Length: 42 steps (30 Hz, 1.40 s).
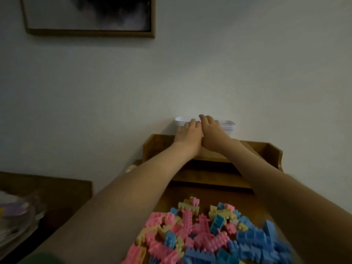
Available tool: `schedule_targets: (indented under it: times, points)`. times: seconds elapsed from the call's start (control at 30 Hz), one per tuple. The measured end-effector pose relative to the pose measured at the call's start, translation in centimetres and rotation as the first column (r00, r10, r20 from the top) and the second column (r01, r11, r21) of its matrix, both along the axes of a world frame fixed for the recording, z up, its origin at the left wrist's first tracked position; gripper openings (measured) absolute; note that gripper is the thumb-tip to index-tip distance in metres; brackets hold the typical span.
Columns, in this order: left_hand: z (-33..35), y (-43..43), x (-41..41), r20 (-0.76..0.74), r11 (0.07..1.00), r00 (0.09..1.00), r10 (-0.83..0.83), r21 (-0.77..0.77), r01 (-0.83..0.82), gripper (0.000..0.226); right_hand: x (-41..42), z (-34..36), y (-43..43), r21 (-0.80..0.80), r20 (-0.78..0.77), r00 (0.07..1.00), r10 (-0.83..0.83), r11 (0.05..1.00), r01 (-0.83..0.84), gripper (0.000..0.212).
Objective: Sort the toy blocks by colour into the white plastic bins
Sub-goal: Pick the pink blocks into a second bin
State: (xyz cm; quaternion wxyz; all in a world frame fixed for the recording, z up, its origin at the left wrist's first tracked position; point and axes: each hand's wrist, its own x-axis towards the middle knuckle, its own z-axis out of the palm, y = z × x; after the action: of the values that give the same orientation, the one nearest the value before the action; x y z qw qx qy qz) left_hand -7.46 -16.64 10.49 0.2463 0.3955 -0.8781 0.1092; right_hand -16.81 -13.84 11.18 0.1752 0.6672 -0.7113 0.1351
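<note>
A pile of pink, blue and pale yellow toy blocks (207, 233) lies on the wooden desk in front of me. Up on the desk's raised back shelf (266, 149), against the wall, stand stacked white plastic bins (227, 126). Both arms reach out to them. My left hand (188, 133) grips the bins' front wall, fingers curled over the rim. My right hand (210, 128) lies right beside it, fingers hooked over the same rim. The hands hide most of the bins' middle.
A framed dark picture (87, 16) hangs on the wall at the upper left. A second dark table (57, 189) to the left carries a blurred stack of plastic-wrapped things (17, 212). The shelf has raised wooden sides.
</note>
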Motion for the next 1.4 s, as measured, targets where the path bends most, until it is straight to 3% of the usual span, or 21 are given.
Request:
schedule_targets:
  times: [0.13, 0.23, 0.33, 0.4, 0.5, 0.63, 0.7, 0.87, 1.17, 1.4]
  points:
    - [-0.5, -2.9, -1.4, 0.066, 0.999, 0.996, 0.053, -0.002, -0.053, 0.075, -1.7, 0.1, -2.3, 0.090, 0.035, 0.993, -0.109, 0.990, 0.106, 0.076]
    - [-0.7, -4.2, -1.6, 0.121, 0.998, 0.990, 0.069, -0.003, -0.069, 0.078, -2.1, -0.4, -3.2, 0.139, -0.033, 0.981, -0.193, 0.971, 0.196, 0.051]
    - [-0.7, -4.9, -1.9, 0.167, 0.997, 0.983, 0.073, 0.004, -0.074, 0.073, -2.5, -1.3, -3.6, -0.034, -0.117, 0.973, -0.201, 0.980, 0.198, 0.043]
    - [-0.7, -5.7, -2.0, 0.196, 0.994, 0.975, 0.101, 0.020, -0.107, 0.073, -3.0, -1.7, -4.0, -0.134, -0.096, 0.971, -0.218, 0.970, 0.204, 0.048]
    - [-0.9, -6.6, -2.1, 0.223, 0.989, 0.968, 0.111, 0.072, -0.130, 0.075, -3.4, -2.1, -4.6, -0.055, -0.048, 0.976, -0.212, 0.976, 0.209, 0.066]
    - [-0.8, -6.6, -2.5, 0.105, 0.984, 0.987, 0.125, -0.139, -0.110, 0.040, -3.0, -1.2, -4.9, -0.087, -0.151, 0.959, -0.240, 0.969, 0.229, 0.041]
    - [-0.7, -6.4, -2.6, 0.153, 0.974, 0.981, 0.119, -0.210, -0.086, 0.029, -2.5, -0.9, -4.8, -0.036, -0.155, 0.968, -0.197, 0.980, 0.193, 0.033]
    - [-0.6, -6.3, -2.6, 0.157, 0.984, 0.985, 0.073, -0.172, -0.046, 0.029, -1.9, -1.0, -3.7, 0.013, -0.155, 0.975, -0.161, 0.986, 0.165, 0.030]
    - [0.8, -4.4, -2.0, -0.060, 0.932, 0.998, 0.028, -0.359, -0.048, 0.023, -2.9, -0.8, -3.2, -0.316, -0.166, 0.976, -0.140, 0.945, 0.082, 0.028]
    - [1.3, -3.5, -1.8, -0.152, 0.946, 0.988, 0.036, -0.314, -0.082, 0.019, -2.3, 1.0, -2.3, -0.344, -0.049, 0.995, -0.090, 0.936, 0.068, 0.021]
